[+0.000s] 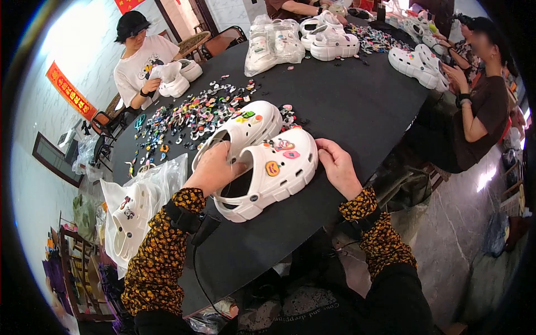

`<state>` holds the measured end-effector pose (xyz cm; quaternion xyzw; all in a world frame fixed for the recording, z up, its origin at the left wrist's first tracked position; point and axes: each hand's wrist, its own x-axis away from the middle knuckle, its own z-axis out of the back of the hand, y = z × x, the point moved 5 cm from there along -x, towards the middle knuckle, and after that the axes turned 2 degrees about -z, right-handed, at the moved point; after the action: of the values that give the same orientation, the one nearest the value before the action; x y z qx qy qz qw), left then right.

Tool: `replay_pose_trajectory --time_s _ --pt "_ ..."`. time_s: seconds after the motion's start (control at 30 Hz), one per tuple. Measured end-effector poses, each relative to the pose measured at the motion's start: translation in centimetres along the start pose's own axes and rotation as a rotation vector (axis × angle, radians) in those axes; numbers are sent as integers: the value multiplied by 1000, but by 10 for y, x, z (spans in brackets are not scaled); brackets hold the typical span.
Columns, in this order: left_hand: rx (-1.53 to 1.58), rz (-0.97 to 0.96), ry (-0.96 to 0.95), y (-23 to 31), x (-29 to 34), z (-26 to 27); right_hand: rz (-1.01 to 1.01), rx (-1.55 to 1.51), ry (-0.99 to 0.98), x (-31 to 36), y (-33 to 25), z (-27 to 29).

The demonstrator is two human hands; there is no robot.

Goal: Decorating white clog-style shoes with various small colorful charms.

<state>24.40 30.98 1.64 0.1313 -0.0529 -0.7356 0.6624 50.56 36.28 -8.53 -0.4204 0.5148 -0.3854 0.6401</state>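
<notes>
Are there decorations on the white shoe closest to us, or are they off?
On: an orange charm and a pink charm show on the nearer white clog.

Charm pile on table behind clog pair; bagged clogs left

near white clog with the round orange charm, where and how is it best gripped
Probably by the closed toe of the near white clog, coming from the right: its rounded front points that way, where the right hand is, and the charms sit back from the tip.
</notes>
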Motion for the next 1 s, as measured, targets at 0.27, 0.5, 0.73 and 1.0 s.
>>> replay_pose_trajectory --time_s 0.27,0.5,0.73,1.0 --pt "125 20 189 -11 9 6 -27 -4 0 1 3 1" --pt "45 -37 243 -21 73 52 -31 77 13 2 1 1" --pt "19 29 55 -27 124 37 -25 119 13 5 4 -1" --pt "175 93 223 -33 151 36 5 177 17 7 3 -3"
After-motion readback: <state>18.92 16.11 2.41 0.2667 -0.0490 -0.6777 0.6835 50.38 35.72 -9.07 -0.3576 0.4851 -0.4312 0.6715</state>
